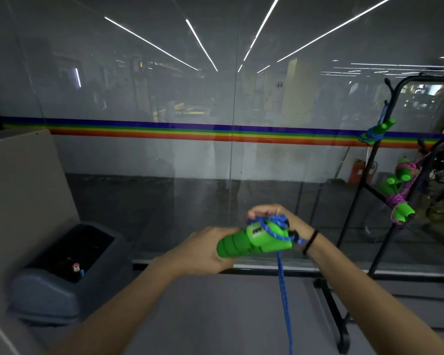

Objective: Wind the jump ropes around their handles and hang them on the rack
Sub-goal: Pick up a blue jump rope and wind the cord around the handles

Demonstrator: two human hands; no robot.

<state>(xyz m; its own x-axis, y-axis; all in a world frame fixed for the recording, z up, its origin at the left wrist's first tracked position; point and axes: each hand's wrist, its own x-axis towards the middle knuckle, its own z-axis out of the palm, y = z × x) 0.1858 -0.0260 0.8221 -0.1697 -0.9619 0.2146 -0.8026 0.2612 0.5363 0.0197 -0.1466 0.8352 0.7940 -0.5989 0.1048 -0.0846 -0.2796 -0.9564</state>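
Note:
My left hand (pixel 203 249) grips the ribbed ends of two green jump-rope handles (pixel 251 240) held together at mid-frame. My right hand (pixel 272 213) is behind the handles' other end and pinches the blue rope (pixel 283 290). A few turns of this rope cross the handles, and the rest hangs straight down out of view. At the right stands a black rack (pixel 377 196). On it hang a wound blue rope with green handles (pixel 377 130) and two wound pink ropes with green handles (pixel 400 190).
A glass wall with a rainbow stripe (pixel 164 130) fills the view ahead. A grey bin with a dark opening (pixel 62 265) sits on the floor at the left, beside a beige cabinet (pixel 23 188). The rack's black foot (pixel 336 321) runs along the floor under my right arm.

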